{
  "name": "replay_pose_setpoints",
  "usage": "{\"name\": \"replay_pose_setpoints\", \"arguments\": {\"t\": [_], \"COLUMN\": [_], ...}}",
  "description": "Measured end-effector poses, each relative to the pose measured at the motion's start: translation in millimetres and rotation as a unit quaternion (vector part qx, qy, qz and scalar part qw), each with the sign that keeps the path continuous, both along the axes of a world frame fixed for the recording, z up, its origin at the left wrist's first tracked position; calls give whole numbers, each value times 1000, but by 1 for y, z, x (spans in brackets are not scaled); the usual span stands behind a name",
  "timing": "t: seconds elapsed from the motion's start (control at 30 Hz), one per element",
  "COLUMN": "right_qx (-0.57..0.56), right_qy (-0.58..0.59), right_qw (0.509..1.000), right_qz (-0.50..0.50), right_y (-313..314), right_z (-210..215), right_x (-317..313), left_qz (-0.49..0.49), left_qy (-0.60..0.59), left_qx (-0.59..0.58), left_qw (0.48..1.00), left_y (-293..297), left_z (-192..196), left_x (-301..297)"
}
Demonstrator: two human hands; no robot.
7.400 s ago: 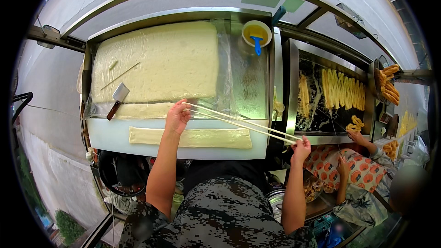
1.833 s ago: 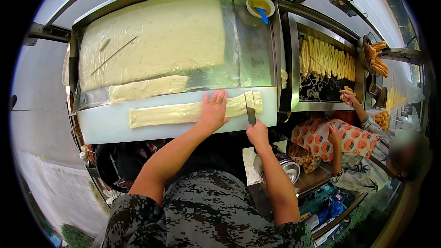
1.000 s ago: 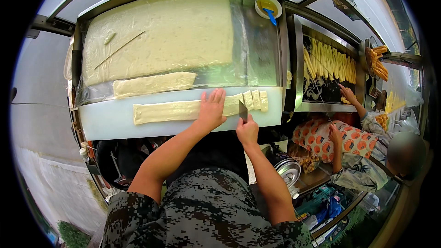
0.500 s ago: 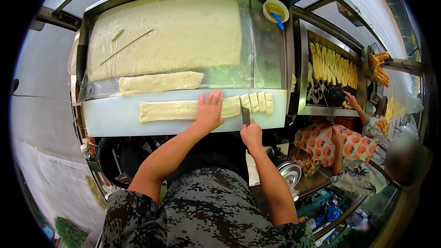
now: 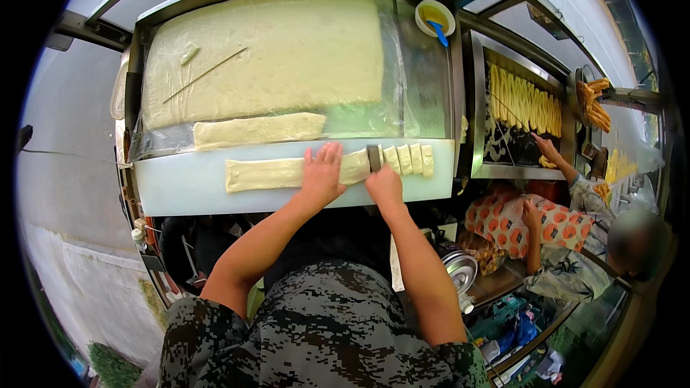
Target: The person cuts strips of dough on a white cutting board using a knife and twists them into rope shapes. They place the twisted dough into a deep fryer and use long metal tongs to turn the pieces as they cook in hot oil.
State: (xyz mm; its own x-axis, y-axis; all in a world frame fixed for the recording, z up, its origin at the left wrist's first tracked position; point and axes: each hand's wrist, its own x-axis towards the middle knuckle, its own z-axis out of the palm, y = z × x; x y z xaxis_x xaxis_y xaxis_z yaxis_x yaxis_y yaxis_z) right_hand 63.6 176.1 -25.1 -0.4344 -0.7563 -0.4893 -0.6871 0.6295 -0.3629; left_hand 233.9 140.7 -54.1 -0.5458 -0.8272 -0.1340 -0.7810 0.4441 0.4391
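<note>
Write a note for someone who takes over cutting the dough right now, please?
Left hand: flat on the long dough strip, pressing it to the white cutting board.
Right hand: grip closed on a small cutter, blade standing in the strip's right end.
Done: four cut pieces lie in a row right of the blade.
Left: most of the strip is uncut. A second strip waits behind the board, and the big dough slab beyond that.
Nearby: another person's hand reaches at the fryer on the right.

Behind, a large pale dough slab (image 5: 266,54) under clear film, a yellow bowl (image 5: 434,16), golden fried sticks (image 5: 523,104) in the fryer.
</note>
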Motion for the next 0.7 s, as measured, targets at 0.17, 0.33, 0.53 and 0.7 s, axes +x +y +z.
{"name": "replay_pose_setpoints", "arguments": {"t": [0.17,0.33,0.53,0.7], "right_qx": [-77,-157,-66,-45], "right_qy": [-2,4,-7,-10], "right_qw": [997,988,998,998], "right_qz": [3,4,8,34], "right_y": [56,45,-12,24], "right_z": [-9,-15,-8,-7], "right_x": [6,45,42,36], "left_qz": [7,1,18,26], "left_qy": [15,1,-19,0], "left_qx": [-9,0,2,-8], "left_qw": [1000,1000,1000,1000], "left_y": [0,-1,-3,0], "left_z": [-1,3,-5,-1], "left_x": [2,6,29,38]}}
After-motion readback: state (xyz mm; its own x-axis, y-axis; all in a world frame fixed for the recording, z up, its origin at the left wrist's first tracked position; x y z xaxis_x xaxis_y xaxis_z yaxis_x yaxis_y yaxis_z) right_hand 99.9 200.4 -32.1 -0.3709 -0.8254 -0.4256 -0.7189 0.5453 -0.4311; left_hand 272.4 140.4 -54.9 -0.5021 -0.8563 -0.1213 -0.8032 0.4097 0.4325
